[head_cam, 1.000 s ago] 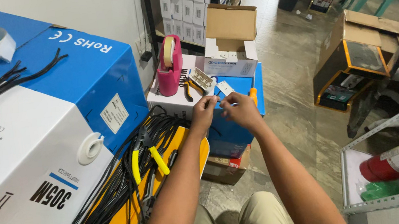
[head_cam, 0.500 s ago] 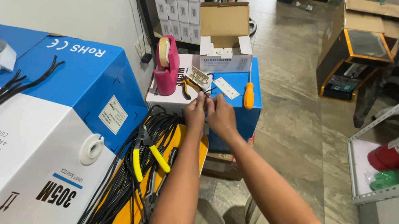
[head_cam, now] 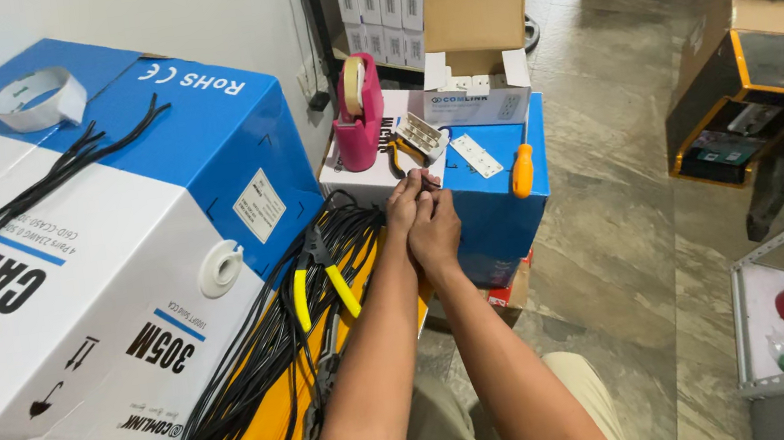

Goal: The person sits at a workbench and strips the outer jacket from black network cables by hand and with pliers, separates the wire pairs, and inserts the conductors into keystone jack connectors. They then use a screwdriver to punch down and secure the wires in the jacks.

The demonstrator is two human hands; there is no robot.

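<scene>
Head view: your left hand point(head_cam: 407, 203) and right hand point(head_cam: 436, 229) are pressed side by side, fingers curled together over something small, can't tell what. They sit on the edge of one small white box point(head_cam: 376, 177). One pink tape dispenser point(head_cam: 359, 118) at 11 o'clock, one orange-handled screwdriver point(head_cam: 522, 170) at 2, one yellow-handled pliers point(head_cam: 319, 275) at 8, on a bundle of black cables point(head_cam: 260, 368).

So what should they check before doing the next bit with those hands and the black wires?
1. Both hands together at the work: ok, left hand and right hand touch.
2. What the fingers pinch: cannot tell, hidden.
3. Yellow-handled pliers in reach: ok, lying on the black cables.
4. Orange-handled screwdriver steady: ok, flat on the small blue box.
5. Pink tape dispenser upright: ok.
</scene>
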